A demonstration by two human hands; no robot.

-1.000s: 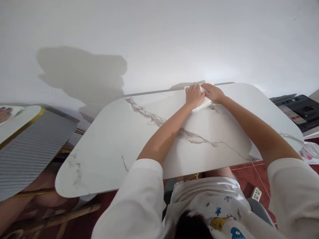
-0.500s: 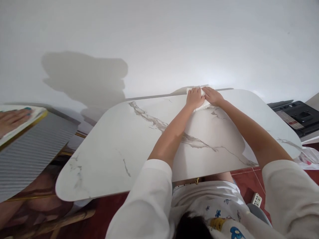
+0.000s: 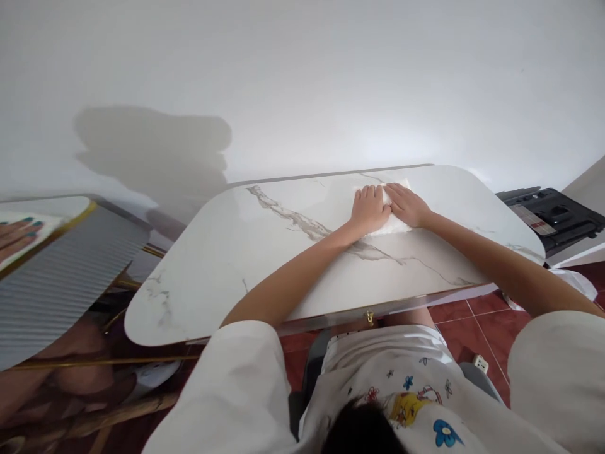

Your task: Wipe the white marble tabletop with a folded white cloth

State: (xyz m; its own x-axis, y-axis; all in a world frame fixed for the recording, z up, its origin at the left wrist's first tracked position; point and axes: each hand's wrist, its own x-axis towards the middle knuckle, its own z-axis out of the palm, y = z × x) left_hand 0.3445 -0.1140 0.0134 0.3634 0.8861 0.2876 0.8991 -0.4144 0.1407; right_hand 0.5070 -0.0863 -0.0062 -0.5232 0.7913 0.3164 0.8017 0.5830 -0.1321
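A white cloth [image 3: 390,226] lies spread on the white marble-patterned tabletop [image 3: 198,265], right of its middle. My left hand [image 3: 369,209] rests on the cloth's left part, its fingers bent down over it. My right hand [image 3: 407,205] lies on the right part, fingers stretched out flat and pointing left. The tips of the two hands almost meet. Some of the cloth is hidden beneath the palms. A small gold knob [image 3: 369,317] sits on the table's front side, close to my lap.
To the left, another person's hand [image 3: 19,236] lies on a white cloth over a ribbed grey cabinet [image 3: 70,284] with gold trim. A pale wall [image 3: 302,88] runs behind the tabletop. A black case [image 3: 558,214] stands at right. A white power strip [image 3: 481,364] is on the red floor.
Both my hands and the cloth have come from the tabletop's back edge a little toward me. My elbows have spread outward. The view has shifted slightly.
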